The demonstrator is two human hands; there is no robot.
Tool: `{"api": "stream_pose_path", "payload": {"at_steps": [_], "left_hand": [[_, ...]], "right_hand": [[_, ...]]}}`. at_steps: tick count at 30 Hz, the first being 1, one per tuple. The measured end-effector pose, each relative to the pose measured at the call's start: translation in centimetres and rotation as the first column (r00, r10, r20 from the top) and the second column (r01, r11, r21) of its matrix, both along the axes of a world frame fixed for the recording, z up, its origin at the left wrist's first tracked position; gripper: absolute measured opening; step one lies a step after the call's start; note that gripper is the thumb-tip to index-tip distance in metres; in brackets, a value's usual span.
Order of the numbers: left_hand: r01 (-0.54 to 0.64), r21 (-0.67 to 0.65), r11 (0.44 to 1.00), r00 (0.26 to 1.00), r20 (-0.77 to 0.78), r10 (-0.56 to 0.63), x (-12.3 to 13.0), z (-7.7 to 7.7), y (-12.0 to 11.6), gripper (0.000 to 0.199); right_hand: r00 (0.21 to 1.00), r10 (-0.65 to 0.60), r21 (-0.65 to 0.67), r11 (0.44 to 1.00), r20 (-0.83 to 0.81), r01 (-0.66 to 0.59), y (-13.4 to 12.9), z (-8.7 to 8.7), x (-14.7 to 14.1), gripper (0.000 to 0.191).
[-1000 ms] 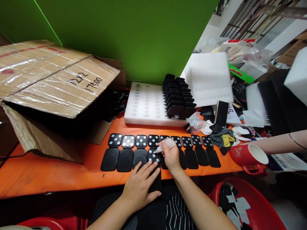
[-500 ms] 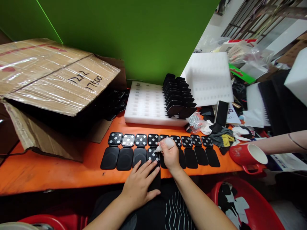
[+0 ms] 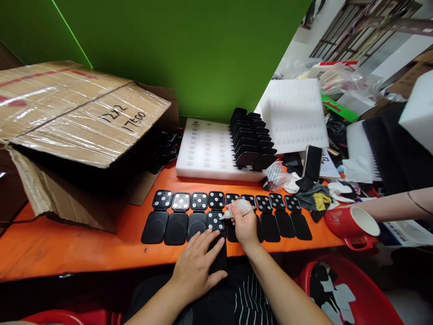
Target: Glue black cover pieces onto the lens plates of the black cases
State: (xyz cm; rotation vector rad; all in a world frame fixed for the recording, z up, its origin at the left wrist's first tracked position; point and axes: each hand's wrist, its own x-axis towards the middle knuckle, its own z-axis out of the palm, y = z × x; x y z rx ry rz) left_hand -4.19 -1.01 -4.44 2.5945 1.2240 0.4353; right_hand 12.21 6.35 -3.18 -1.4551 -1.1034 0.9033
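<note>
Little has moved since a second ago: my right hand (image 3: 244, 224) and its bottle sit a touch farther right along the row, my left hand unmoved.

Right hand: closed around a small white squeeze bottle (image 3: 237, 208), nozzle down at the open black case (image 3: 217, 225) I have pulled toward the bench's near edge. Bottle is probably light and soft-walled; best held round the belly, squeezed gently.

Left hand (image 3: 199, 262): fingers spread flat, pressing that case's lower half at the near edge. Case looks like stiff, smooth plastic, likely slippery and hinged; hold by the flat lid half, clear of the white dots.

Row of open cases (image 3: 270, 216): side by side, parallel to the near edge, dotted halves away from me.

White foam tray (image 3: 206, 151): behind the row, with upright black cases (image 3: 252, 140) slotted at its right end.

Cardboard box (image 3: 74, 113): far left corner.

Red mug (image 3: 352, 223): right end, beside another person's forearm (image 3: 395, 207).
</note>
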Motion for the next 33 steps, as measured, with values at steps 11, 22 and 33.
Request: {"api": "stream_pose_path", "payload": {"at_steps": [11,22,33], "left_hand": [[-0.007,0.011,1.0,1.0,0.021,0.007,0.1,-0.2,0.2,0.071],[-0.004,0.001,1.0,0.999,0.046,0.004,0.0,-0.1,0.1,0.067],[0.03,0.004,1.0,0.999,0.042,-0.03,-0.3,-0.2,0.0,0.068]], "right_hand": [[0.99,0.099,0.016,0.995,0.103,-0.101,-1.1,-0.1,-0.7,0.025],[0.988,0.078,0.014,0.997,0.134,-0.08,-1.1,0.4,0.0,0.025],[0.998,-0.058,0.003,0.998,0.029,0.058,3.7,-0.4,-0.6,0.037]]}}
